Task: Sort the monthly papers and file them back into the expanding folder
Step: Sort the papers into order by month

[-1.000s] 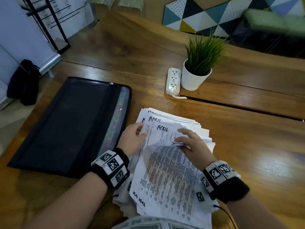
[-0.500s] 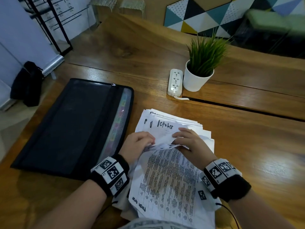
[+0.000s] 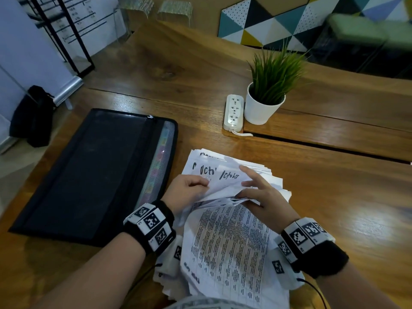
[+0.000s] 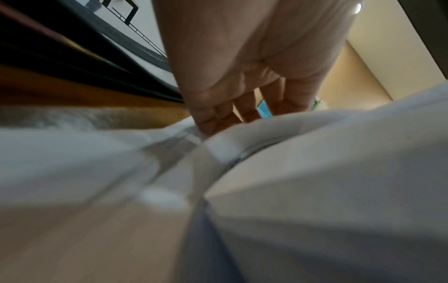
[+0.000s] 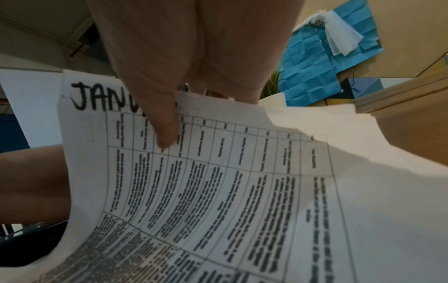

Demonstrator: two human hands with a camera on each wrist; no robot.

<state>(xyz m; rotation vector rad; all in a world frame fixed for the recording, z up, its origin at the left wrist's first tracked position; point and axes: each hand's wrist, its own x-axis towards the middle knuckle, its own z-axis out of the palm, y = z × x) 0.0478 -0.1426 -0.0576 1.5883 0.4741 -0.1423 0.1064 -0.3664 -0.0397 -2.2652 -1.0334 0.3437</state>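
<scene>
A stack of printed monthly papers (image 3: 231, 241) lies on the wooden table in front of me, its upper sheets bent back toward me. Sheets headed "October" (image 3: 223, 175) show at the far end. My left hand (image 3: 187, 188) pinches the left edge of the lifted sheets (image 4: 315, 172). My right hand (image 3: 263, 197) holds the bent-back bundle, its forefinger stretched over the October sheet. In the right wrist view the thumb (image 5: 164, 130) presses a sheet headed "JANU…" (image 5: 218, 181). The black expanding folder (image 3: 93, 170) lies flat to the left, coloured tabs showing through its mesh edge.
A white power strip (image 3: 233, 112) and a potted grass plant (image 3: 265, 101) stand beyond the papers. A dark seam (image 3: 334, 148) runs across the table (image 3: 345, 208) behind them. A black bag (image 3: 31, 117) sits on the floor far left.
An April sheet was on top of the far pile; it has been turned back and October sheets now show. My left hand moved in to the lifted edge, and my right forefinger stretched out.
</scene>
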